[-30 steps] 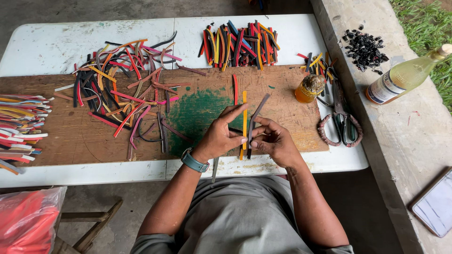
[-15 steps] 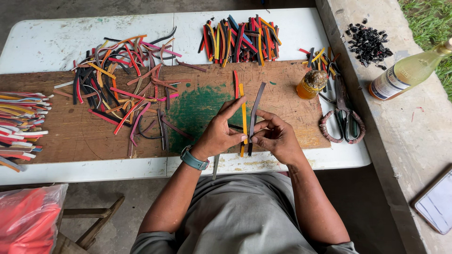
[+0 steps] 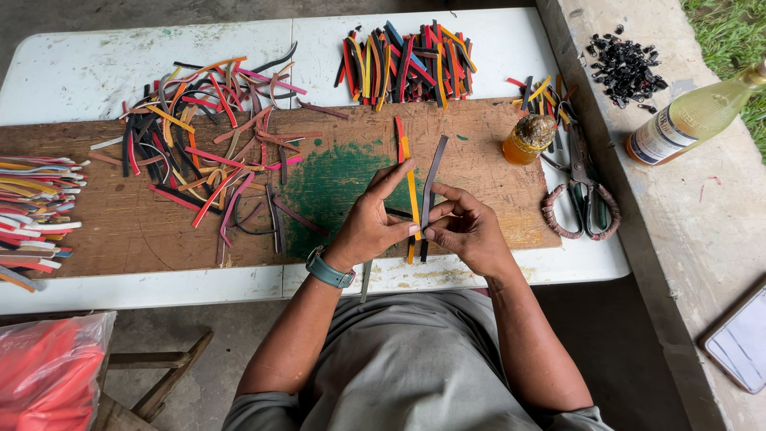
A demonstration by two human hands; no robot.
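My left hand (image 3: 373,219) and my right hand (image 3: 467,230) meet over a wooden board (image 3: 120,231) with a green paint patch (image 3: 327,187). Together they pinch a dark brown strip (image 3: 433,172) that points away from me, fingertips touching near its lower end. A thin orange strip (image 3: 409,169) and a red one beside it lie on the board just left of the dark strip, partly hidden under my left fingers. A teal watch band circles my left wrist (image 3: 329,270).
Loose coloured strips are heaped at the board's left (image 3: 203,136), at the table's back (image 3: 407,60) and at the far left edge (image 3: 32,203). A small amber jar (image 3: 528,140), scissors (image 3: 582,187), a yellow bottle (image 3: 690,116), black bits (image 3: 626,72) and a red bag (image 3: 48,379) surround me.
My hands have stayed in place; the dark strip has tipped more upright between my fingers, and my thumbs have closed nearer together on it.
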